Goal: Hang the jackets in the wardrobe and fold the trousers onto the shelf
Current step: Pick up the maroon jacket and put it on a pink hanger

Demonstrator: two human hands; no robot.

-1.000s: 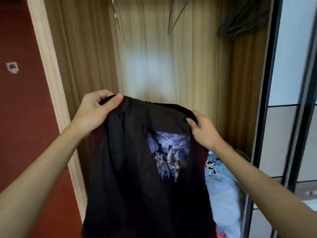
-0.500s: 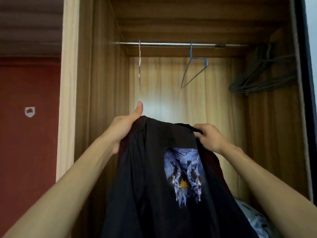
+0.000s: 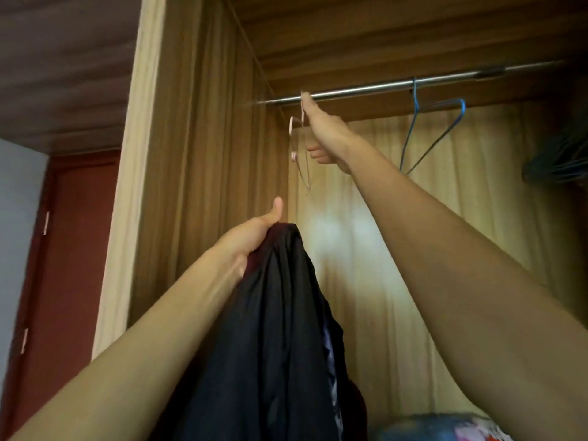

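A black jacket hangs bunched from my left hand, which grips its top edge with the thumb up, in front of the open wardrobe. My right hand is raised to the metal rail. Its fingers close around the neck of a thin pink hanger, and one fingertip touches the hook at the rail. The hanger hangs at the left end of the rail, edge-on to me. Only a sliver of the jacket's print shows along its right side.
A blue wire hanger hangs further right on the rail. A bundle of dark hangers sits at the far right. Blue patterned cloth lies at the wardrobe bottom. The wardrobe's left wall is close, with a red door beyond it.
My right hand let go of the jacket and rose to the pink hanger on the rail. The jacket now hangs bunched from my left hand alone. My view tilted upward.
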